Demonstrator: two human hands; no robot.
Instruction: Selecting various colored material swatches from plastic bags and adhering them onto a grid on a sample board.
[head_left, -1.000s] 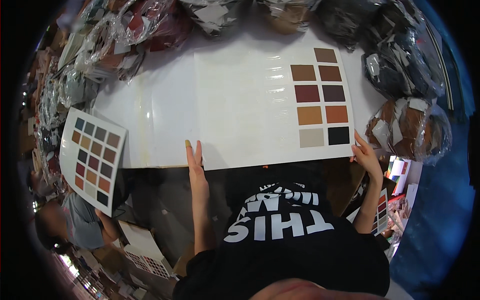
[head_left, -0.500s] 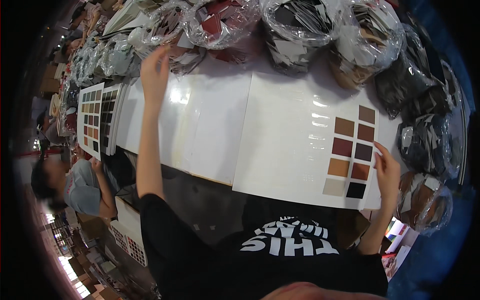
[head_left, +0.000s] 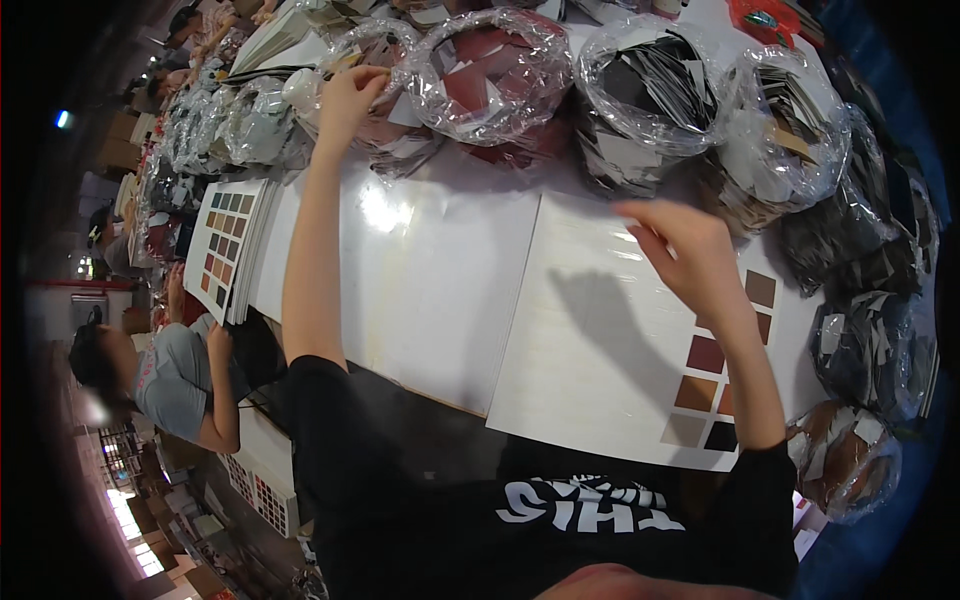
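A white glossy folded sample card (head_left: 600, 340) is laid open on the white table (head_left: 330, 250), with a column of brown, red-brown, grey and black colour swatches (head_left: 705, 390) glued near its right edge. The far side of the table is lined with clear plastic bags of cut swatch pieces: a bag of dark red pieces (head_left: 495, 70), a bag of black pieces (head_left: 655, 85), a bag of tan and white pieces (head_left: 785, 130). More dark bags (head_left: 875, 340) are crowded along the right rim. A stack of finished swatch cards (head_left: 228, 245) is seen at the left, and a seated person in a grey shirt (head_left: 165, 375) beside it.

The left hand (head_left: 345, 95) is stretched across the table to the bags; fingers are curled at the rim of a clear bag of light pieces (head_left: 375, 60). What is pinched cannot be told.

The right hand (head_left: 685, 250) is held above the open card, fingers bent and loosely parted, nothing visibly gripped. Part of the swatch column is covered by its forearm.
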